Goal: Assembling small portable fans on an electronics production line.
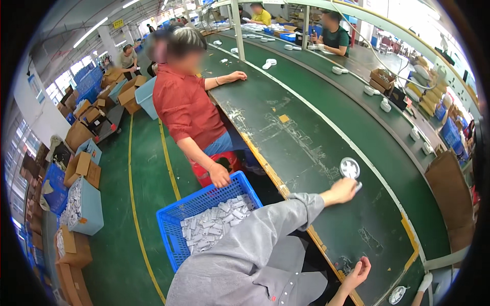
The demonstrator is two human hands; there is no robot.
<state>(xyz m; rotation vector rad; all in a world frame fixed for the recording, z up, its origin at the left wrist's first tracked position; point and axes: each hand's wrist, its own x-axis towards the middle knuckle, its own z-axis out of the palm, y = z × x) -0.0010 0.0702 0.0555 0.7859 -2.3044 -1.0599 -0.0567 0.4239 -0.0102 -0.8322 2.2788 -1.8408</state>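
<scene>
My left hand (341, 192), at the end of a grey sleeve, reaches over the dark worktable (306, 132). Its fingers are closed on a white handheld fan (349, 168) with a round head, held just above or on the tabletop. Near the table's front edge is my right hand (357, 275), its fingers loosely curled and apart, with nothing in it. Beside my left arm stands a blue plastic basket (171, 239) of small grey-white plastic parts (214, 222). A co-worker's hand (219, 175) rests at the basket's far rim.
A person in a red shirt (178, 102) sits left of the table. A green conveyor (326, 92) carries white fans beyond it. At lower right, a white-gloved hand (426, 281) is near a round white fan part (397, 295). Cartons (81, 171) and bins line the left aisle.
</scene>
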